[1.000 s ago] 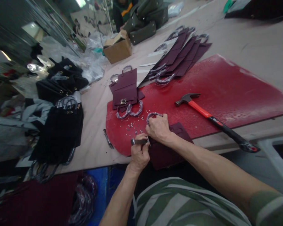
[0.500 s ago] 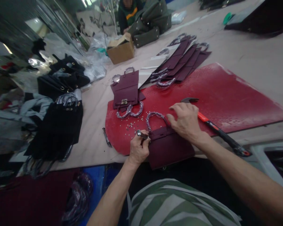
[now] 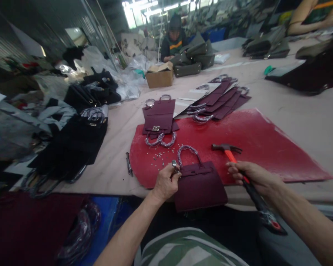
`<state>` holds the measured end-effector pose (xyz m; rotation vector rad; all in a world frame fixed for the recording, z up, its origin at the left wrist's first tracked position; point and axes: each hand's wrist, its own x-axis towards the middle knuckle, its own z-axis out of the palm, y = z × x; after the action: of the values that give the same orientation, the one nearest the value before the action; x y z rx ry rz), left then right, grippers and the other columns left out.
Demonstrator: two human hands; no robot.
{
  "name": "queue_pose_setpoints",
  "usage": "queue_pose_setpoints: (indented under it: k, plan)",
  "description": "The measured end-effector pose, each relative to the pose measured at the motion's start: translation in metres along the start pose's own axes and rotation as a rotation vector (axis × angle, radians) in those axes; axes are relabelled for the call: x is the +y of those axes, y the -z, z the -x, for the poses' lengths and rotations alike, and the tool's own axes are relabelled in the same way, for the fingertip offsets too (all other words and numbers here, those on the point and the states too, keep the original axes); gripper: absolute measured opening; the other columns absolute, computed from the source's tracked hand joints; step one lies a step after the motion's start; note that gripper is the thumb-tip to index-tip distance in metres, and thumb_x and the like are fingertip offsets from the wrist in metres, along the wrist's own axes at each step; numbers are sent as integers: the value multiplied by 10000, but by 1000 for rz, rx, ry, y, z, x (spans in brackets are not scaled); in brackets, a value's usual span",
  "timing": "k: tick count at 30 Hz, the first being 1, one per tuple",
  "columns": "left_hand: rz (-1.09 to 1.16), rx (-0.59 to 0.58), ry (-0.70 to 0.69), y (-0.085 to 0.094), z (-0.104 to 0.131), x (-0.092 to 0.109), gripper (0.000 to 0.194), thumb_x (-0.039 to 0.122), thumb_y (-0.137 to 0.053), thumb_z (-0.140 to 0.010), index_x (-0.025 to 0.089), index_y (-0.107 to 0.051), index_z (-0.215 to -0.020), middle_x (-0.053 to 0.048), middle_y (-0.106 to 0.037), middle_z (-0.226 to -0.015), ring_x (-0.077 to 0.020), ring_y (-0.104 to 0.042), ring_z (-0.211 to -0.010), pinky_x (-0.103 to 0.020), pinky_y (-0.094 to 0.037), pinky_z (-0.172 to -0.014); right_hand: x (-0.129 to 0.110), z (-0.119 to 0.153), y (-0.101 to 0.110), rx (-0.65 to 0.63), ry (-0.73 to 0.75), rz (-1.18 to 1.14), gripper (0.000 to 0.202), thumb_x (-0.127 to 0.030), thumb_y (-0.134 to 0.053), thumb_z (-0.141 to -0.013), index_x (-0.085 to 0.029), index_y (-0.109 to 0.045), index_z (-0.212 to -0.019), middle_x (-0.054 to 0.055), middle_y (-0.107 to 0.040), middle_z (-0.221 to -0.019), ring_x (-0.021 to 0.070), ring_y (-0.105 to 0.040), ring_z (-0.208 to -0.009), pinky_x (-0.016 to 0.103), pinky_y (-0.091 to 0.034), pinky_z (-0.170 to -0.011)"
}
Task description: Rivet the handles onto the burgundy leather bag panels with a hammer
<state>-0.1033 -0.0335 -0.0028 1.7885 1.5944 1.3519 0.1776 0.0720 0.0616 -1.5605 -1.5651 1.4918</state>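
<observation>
In front of me a burgundy handbag panel (image 3: 201, 188) with a plastic-wrapped handle (image 3: 188, 148) lies partly on a red mat (image 3: 255, 147), its lower part over the table edge. My left hand (image 3: 166, 181) pinches a short metal punch (image 3: 175, 165) at the panel's upper left corner; its lower tip is hidden by the fingers. My right hand (image 3: 248, 173) is wrapped round the shaft of a claw hammer (image 3: 229, 148), which has an orange and black handle. The hammer's head is right of the panel's handle, above the mat. Tiny metal pieces (image 3: 158, 157) lie scattered beyond my left hand.
Burgundy panels (image 3: 161, 112) with wrapped handles lie beyond, and a fanned stack (image 3: 224, 99) sits farther right. A slim metal tool (image 3: 128, 164) and black panels (image 3: 72, 147) are on the left. A cardboard box (image 3: 159, 75) stands at the back near a person (image 3: 174, 38).
My right hand has left the panel and taken hold of the hammer, lifting it from the mat. My left hand stays at the panel's corner with the punch. The view has tilted up.
</observation>
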Motion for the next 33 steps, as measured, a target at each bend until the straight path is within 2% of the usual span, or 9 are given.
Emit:
queue_pose_setpoints:
  k: [3, 9, 12, 14, 17, 19, 23, 29, 33]
  plan:
    - [3, -7, 15, 0, -1, 0, 180, 81, -589, -822, 207, -627, -945, -63, -704, -942, -206, -687, -874, -334, -561, -824, -28, 25, -13, -76, -79, -77, 338, -588, -494, -797, -253, -455, -823, -68, -320, -585, 121, -295, -412, 252, -277, -378]
    - [-20, -3, 6, -1, -1, -3, 177, 73, -595, -820, 209, -625, -930, -54, -698, -910, -202, -680, -849, -328, -558, -810, -82, 67, -36, 102, 639, 598, 310, -513, -385, -943, -261, -443, -773, -2, -457, -550, 170, -421, -441, 308, -256, -460]
    - [-19, -3, 10, -2, 1, -4, 162, 84, -585, -835, 206, -621, -935, -56, -698, -914, -201, -678, -849, -323, -553, -801, -94, 72, -38, 11, 751, 877, 242, -409, -366, -943, -262, -466, -780, 10, -484, -531, 176, -382, -407, 341, -162, -484]
    - [-11, -11, 11, -3, 1, -5, 160, 88, -581, -838, 205, -620, -940, -57, -695, -917, -198, -672, -839, -320, -549, -793, -102, 77, -39, 15, 787, 914, 249, -414, -368, -957, -267, -459, -778, 6, -490, -535, 170, -365, -400, 345, -153, -488]
    - [-1, -19, 6, -2, 1, -5, 155, 95, -589, -834, 207, -622, -935, -56, -693, -920, -198, -666, -842, -326, -544, -805, -117, 85, -43, 204, 854, 729, 299, -468, -328, -996, -271, -421, -792, -1, -476, -561, 159, -382, -426, 322, -228, -487]
    - [-6, -16, 6, -2, 1, -5, 144, 104, -595, -834, 208, -623, -928, -57, -694, -912, -203, -669, -851, -331, -545, -811, -119, 88, -48, 215, 836, 716, 316, -468, -279, -998, -269, -411, -790, 6, -473, -562, 160, -385, -426, 319, -232, -482]
    - [-26, -23, -1, -2, 2, -6, 135, 108, -585, -841, 208, -624, -922, -62, -699, -907, -211, -678, -868, -334, -549, -811, -101, 81, -46, -38, 656, 966, 286, -451, -331, -950, -260, -458, -780, 24, -500, -553, 174, -380, -428, 341, -171, -495]
    - [-19, -28, -12, -1, 3, -7, 141, 130, -575, -866, 204, -618, -978, -66, -705, -957, -203, -688, -891, -330, -559, -827, -51, 38, -5, 23, 336, 688, 392, -526, -291, -963, -242, -454, -748, -6, -500, -587, 163, -460, -499, 287, -311, -500]
    - [-30, -5, -44, -1, 6, -12, 172, 149, -555, -887, 195, -619, -1040, -78, -711, -1009, -207, -694, -953, -343, -565, -870, -6, 8, 15, 148, 175, 785, 350, -369, -308, -968, -177, -572, -842, 65, -593, -696, 202, -566, -614, 310, -411, -591]
